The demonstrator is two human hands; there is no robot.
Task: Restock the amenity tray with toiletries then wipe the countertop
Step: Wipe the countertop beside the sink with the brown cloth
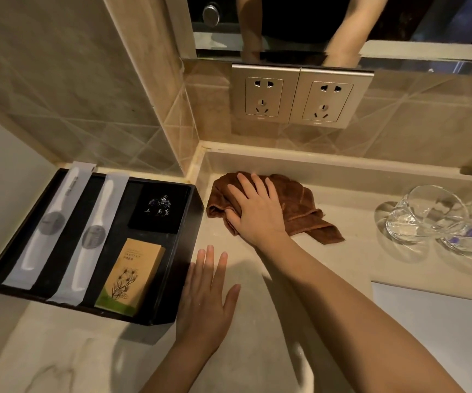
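Head | brown cloth crumpled | right fingers seemingly flat atop | left fingers released

Dim warm light (soft shadows under forearms), wide-angle bending at edges.

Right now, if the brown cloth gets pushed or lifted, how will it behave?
Probably floppy: the brown cloth lies crumpled in folds under the right hand. It likely bunches rather than slides flat when pushed. It looks light and unlikely to roll.
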